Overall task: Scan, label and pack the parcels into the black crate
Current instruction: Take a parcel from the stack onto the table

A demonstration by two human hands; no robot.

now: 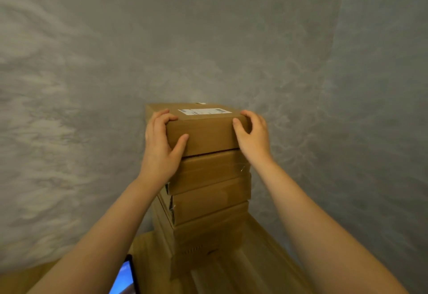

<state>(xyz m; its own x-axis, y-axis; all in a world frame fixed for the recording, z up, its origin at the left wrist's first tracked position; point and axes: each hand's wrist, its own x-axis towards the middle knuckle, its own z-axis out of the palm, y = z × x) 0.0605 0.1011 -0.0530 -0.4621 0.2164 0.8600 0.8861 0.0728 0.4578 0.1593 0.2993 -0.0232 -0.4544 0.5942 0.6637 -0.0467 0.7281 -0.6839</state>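
A stack of several brown cardboard parcels rises from a wooden table against the wall. The top parcel carries a white printed label on its upper face. My left hand grips the top parcel's near left corner, fingers over the top edge and thumb on the front face. My right hand clasps its right corner the same way. The black crate is not in view.
A grey textured wall stands close behind the stack. The wooden table runs under and to the right of the parcels. A lit phone screen lies at the lower left of the table.
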